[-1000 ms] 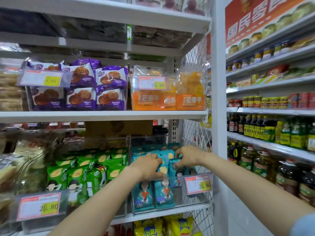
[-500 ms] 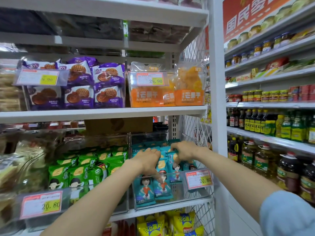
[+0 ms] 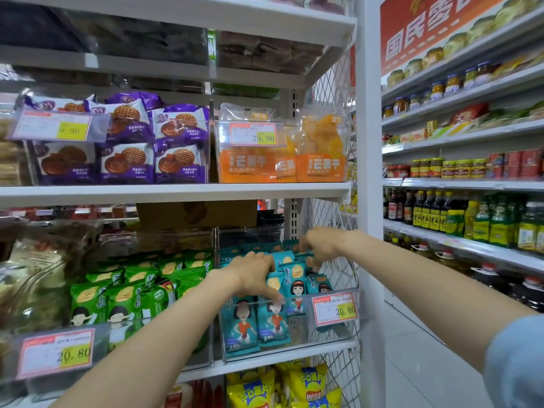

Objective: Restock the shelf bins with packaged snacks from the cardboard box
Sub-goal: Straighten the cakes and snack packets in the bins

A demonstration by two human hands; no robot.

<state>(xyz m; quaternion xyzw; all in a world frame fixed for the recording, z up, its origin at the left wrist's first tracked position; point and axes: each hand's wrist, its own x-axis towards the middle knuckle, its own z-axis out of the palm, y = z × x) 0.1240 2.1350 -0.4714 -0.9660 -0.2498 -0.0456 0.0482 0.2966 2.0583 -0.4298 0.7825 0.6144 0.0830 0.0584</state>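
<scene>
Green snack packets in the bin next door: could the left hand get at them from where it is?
Probably yes. The left hand grips teal packets right beside the green packets, whose bin is open on top. Only the clear bin wall stands between, seemingly low enough to reach over.

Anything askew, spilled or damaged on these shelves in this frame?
Nothing spilled or damaged. Only the teal packets in the clear bin look untidy: the front two stand upright, while those behind lean at mixed angles in a loose heap, where the left hand and right hand reach in.
</scene>
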